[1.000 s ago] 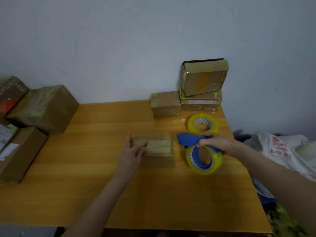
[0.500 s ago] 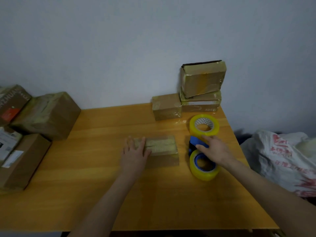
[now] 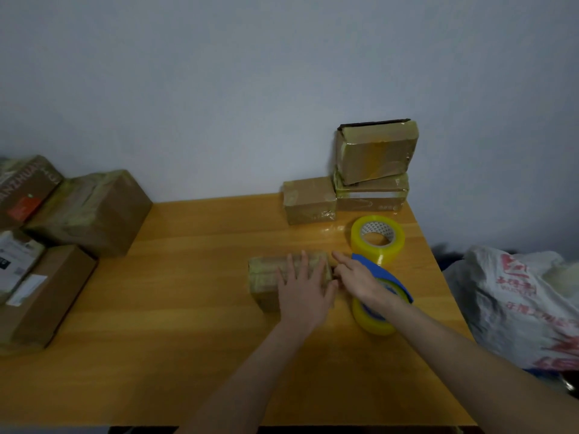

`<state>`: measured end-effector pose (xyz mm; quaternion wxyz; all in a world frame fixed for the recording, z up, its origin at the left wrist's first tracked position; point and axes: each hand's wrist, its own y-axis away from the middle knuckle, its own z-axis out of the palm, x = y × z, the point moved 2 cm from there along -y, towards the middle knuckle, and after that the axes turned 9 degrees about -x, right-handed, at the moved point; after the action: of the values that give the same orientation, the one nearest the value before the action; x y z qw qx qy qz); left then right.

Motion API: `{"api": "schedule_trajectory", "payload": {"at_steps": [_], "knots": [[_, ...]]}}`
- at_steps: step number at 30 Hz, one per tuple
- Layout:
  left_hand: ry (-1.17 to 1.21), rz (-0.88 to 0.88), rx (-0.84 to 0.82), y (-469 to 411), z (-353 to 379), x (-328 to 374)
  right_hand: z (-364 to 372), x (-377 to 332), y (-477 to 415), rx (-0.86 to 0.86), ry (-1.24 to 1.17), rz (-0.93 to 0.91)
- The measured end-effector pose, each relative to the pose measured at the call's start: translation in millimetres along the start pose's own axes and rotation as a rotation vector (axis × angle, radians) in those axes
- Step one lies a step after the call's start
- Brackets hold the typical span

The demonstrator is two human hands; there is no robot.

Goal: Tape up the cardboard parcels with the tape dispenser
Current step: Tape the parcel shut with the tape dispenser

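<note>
A small taped cardboard parcel (image 3: 266,277) lies on the wooden table (image 3: 188,308), right of centre. My left hand (image 3: 304,292) rests flat on its right half with the fingers spread. My right hand (image 3: 360,280) reaches across the blue tape dispenser (image 3: 388,275), index finger straight, and its fingertips touch the parcel's right end. The dispenser's yellow roll (image 3: 372,319) stands on the table just under my right wrist. I cannot see any tape between the dispenser and the parcel.
A spare yellow tape roll (image 3: 377,239) lies behind the dispenser. Three taped parcels (image 3: 376,155) are stacked at the back right corner. Larger boxes (image 3: 91,211) crowd the table's left side. A white plastic bag (image 3: 517,302) sits beyond the right edge.
My left hand slid right along the parcel's top. My right hand left the dispenser's roll and reached left to the parcel's right end.
</note>
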<state>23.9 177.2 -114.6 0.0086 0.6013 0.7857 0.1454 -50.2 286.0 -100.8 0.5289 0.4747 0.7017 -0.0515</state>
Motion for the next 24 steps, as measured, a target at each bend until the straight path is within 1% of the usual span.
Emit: {"api": "schedule_trajectory", "payload": {"at_steps": [2,4,5,7,9,10,11,14,16,18,21,24], "knots": [[0.021,-0.064,0.019,-2,1,13,-1,2,-4,0.001,-0.061,0.017],[0.028,-0.074,0.037,-5,0,19,-7,4,-5,-0.019,-0.083,0.022],[0.032,-0.035,0.041,-6,-1,18,-14,5,-5,-0.015,-0.032,0.018],[0.031,0.116,0.031,-7,-4,10,-32,8,-3,0.055,0.125,0.028],[0.012,0.276,-0.006,-8,-7,-5,-53,18,1,0.149,0.243,0.086],[-0.004,0.326,-0.031,-9,-9,-12,-60,25,4,0.170,0.296,0.134],[-0.013,0.343,-0.045,-10,-11,-19,-65,33,6,0.166,0.356,0.196],[-0.003,0.278,-0.024,-12,-12,-26,-65,59,8,0.084,0.485,0.362],[-0.011,0.248,-0.010,-13,-7,-21,-60,73,5,0.004,0.443,0.404],[-0.032,0.231,-0.012,-16,-6,-22,-57,83,0,-0.020,0.381,0.411],[-0.103,0.295,-0.068,-25,-12,-38,-58,89,-7,-0.002,0.388,0.411],[-0.106,0.322,-0.109,-27,-16,-52,-62,86,-12,-0.052,0.353,0.411]]}}
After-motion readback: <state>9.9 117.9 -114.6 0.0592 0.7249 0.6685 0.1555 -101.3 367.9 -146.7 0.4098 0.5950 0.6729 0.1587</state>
